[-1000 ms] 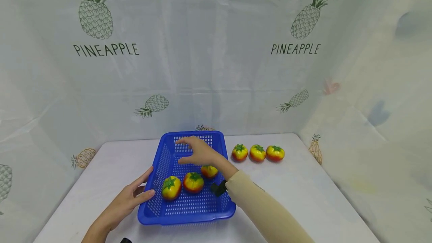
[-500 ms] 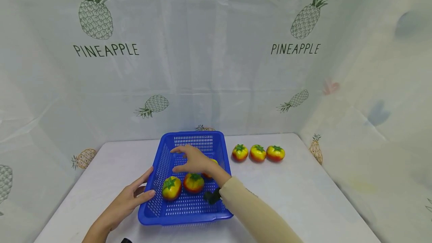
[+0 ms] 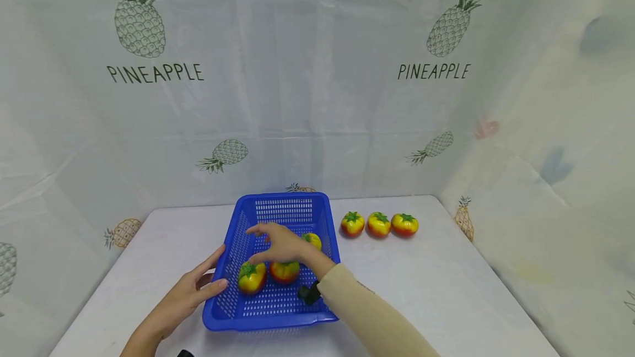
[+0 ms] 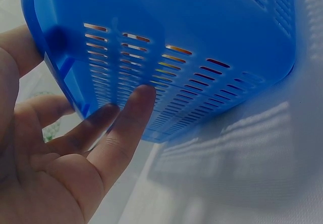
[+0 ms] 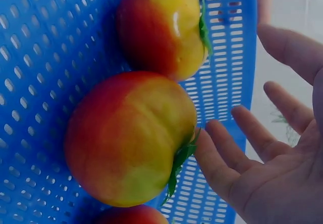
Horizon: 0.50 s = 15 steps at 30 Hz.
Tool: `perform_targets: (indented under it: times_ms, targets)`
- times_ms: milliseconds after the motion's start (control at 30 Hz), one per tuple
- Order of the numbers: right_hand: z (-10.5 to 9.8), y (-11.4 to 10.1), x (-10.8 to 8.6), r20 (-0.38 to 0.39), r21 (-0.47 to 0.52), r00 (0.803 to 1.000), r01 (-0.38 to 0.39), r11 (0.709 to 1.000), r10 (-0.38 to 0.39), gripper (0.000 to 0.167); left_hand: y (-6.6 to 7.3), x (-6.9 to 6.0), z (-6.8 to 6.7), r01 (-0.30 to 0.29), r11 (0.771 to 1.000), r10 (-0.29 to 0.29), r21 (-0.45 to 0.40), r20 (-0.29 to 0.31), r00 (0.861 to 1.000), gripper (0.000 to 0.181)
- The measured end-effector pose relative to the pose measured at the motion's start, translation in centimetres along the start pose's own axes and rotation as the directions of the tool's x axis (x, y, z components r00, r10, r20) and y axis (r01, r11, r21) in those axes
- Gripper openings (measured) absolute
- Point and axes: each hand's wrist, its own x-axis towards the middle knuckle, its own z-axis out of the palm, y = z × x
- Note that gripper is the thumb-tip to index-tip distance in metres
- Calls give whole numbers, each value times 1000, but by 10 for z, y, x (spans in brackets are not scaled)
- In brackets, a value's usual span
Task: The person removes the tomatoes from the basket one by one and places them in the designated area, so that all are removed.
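Note:
A blue plastic basket (image 3: 270,321) with slotted walls stands on the table. My left hand (image 3: 188,291) holds its left rim; the left wrist view shows the thumb over the rim and the fingers (image 4: 121,146) along the outer wall. Inside lie three shiny yellow-and-red tomatoes: a left one (image 3: 252,277), a middle one (image 3: 284,273) and a right one (image 3: 312,239). My right hand (image 3: 281,244) hovers over them, fingers spread and gripping nothing. It partly covers the middle and right tomatoes. In the right wrist view its fingers (image 5: 217,166) are close to a tomato's green calyx (image 5: 181,166).
To the right of the basket, three more tomatoes (image 3: 379,225) stand in a row on the white table (image 3: 421,285). A pale curtain printed with pineapples (image 3: 317,98) hangs behind and at both sides. A dark wrist device (image 3: 310,293) sits at the right sleeve.
My right hand has moved nearer and slightly left, lower over the basket towards the left and middle tomatoes. My left hand, the basket and the tomatoes have stayed in place.

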Motion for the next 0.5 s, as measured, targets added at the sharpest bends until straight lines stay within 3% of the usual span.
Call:
perform_targets:
  times_ms: [500]
  targets:
    - [10,7,0,88,-29,995,-37,999,40,58,-2,0,0,-4,1000,4,-19,7,1000,81]
